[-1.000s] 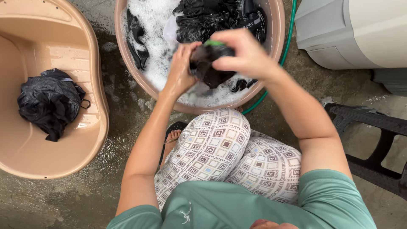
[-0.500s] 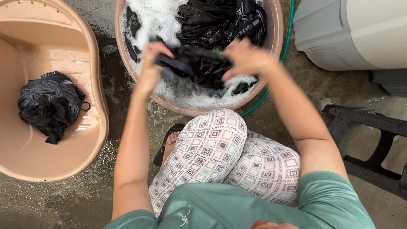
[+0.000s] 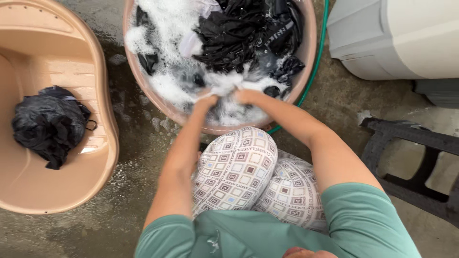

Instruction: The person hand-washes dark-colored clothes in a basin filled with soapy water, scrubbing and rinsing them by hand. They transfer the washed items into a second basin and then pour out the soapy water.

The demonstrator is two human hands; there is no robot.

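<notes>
A round pinkish basin (image 3: 128, 52) holds foamy water (image 3: 162, 28) and a heap of dark wet clothes (image 3: 239, 33). My left hand (image 3: 206, 101) and my right hand (image 3: 244, 95) are side by side at the basin's near edge, plunged into the suds up to the knuckles. The foam hides the fingers and whatever lies between them. My knees in patterned trousers (image 3: 239, 167) are right below the basin.
To the left, a tan oval tub (image 3: 103, 119) contains a wrung black bundle of cloth (image 3: 48, 124). A green hose (image 3: 306, 93) curves around the basin's right side. A pale grey container (image 3: 397, 38) stands at the top right, with a black plastic frame (image 3: 411, 167) below it. The concrete floor is wet.
Both hands held a dark garment above the foam, stretched it apart, and have now dropped together into the suds; the garment is out of sight.
</notes>
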